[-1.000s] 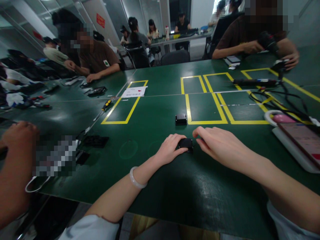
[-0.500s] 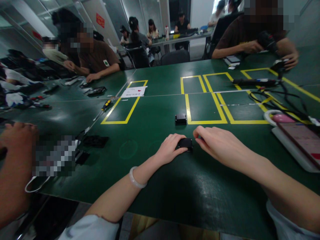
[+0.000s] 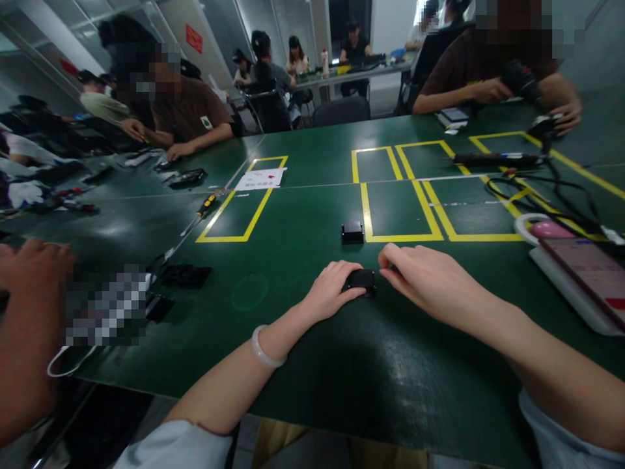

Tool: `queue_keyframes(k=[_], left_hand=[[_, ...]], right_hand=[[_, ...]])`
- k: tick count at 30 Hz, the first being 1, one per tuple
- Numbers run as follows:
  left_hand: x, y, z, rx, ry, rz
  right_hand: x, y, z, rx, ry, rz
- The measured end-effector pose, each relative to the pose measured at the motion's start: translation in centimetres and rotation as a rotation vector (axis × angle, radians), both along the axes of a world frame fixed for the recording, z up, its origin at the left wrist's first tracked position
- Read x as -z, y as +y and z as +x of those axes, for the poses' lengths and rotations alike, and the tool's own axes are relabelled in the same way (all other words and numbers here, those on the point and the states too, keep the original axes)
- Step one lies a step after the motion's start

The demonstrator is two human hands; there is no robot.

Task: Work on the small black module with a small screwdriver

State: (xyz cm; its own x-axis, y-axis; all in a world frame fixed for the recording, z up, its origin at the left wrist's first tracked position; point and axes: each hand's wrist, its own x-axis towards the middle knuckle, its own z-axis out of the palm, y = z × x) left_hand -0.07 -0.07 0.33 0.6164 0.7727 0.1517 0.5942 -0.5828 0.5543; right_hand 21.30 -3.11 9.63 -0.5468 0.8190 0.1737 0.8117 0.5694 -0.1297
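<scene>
My left hand (image 3: 336, 286) grips a small black rectangular block (image 3: 362, 281) on the green table, thumb on the near side and fingers on the far side. Just to the right of the block, my right hand (image 3: 422, 277) hovers with thumb and fingertips pinched together; whatever lies between them is hidden or too small to make out. A second black block (image 3: 352, 232), similar in size, rests on the table a little beyond my hands, beside a yellow tape outline.
Yellow tape rectangles (image 3: 403, 238) mark the green table (image 3: 303, 215). A screwdriver (image 3: 207, 205) and white paper (image 3: 260, 179) lie left. A phone (image 3: 586, 267) and black cables (image 3: 508, 195) are at right. A co-worker's arm (image 3: 34, 312) reaches in at left; others sit opposite.
Both hands and the two black blocks stay essentially in place. The view has shifted very slightly.
</scene>
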Motion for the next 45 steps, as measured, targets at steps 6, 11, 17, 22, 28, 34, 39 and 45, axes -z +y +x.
queue_keyframes(k=[6, 11, 17, 22, 28, 34, 39, 45], left_hand=[[-0.04, 0.04, 0.02, -0.004, 0.014, -0.005], [-0.03, 0.07, 0.00, -0.001, 0.020, -0.013], [0.15, 0.07, -0.04, 0.001, 0.009, 0.004], [0.13, 0.04, -0.01, -0.002, 0.006, 0.006], [0.02, 0.04, -0.01, 0.002, 0.013, 0.000], [0.16, 0.08, -0.02, 0.002, 0.016, 0.006], [0.17, 0.08, 0.00, 0.004, 0.020, 0.017], [0.12, 0.10, 0.03, 0.006, 0.025, 0.020]], right_hand=[[-0.17, -0.10, 0.14, -0.001, 0.029, -0.006], [-0.23, 0.06, 0.01, 0.040, 0.008, 0.008], [0.13, 0.15, 0.20, 0.023, 0.041, -0.024], [-0.12, -0.04, 0.16, -0.019, 0.052, -0.035], [-0.31, 0.06, -0.03, 0.019, 0.014, 0.018], [0.07, 0.20, 0.05, 0.018, 0.006, -0.004], [0.04, -0.04, 0.06, -0.014, 0.055, -0.012], [-0.14, 0.06, -0.05, 0.008, 0.034, 0.011]])
